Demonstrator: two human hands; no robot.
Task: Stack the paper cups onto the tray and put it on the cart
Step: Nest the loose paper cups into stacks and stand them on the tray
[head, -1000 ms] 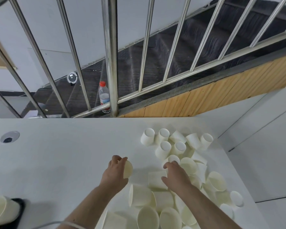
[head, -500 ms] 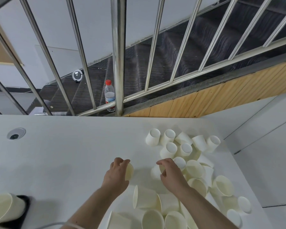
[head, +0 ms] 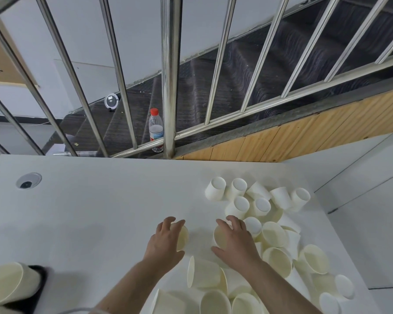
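head view: left hand (head: 166,242) curls round a cup (head: 182,237), right hand (head: 234,240) grips another cup (head: 220,237), both mid-table (head: 100,211). loose cups (head: 275,234) piled toward right edge; stacked cups (head: 7,283) on tray (head: 38,291) at near-left corner.

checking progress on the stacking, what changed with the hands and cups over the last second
The right hand took hold of a paper cup from the pile and turned its mouth toward the left hand. The left hand's cup, the loose cups and the stack on the tray stayed put.
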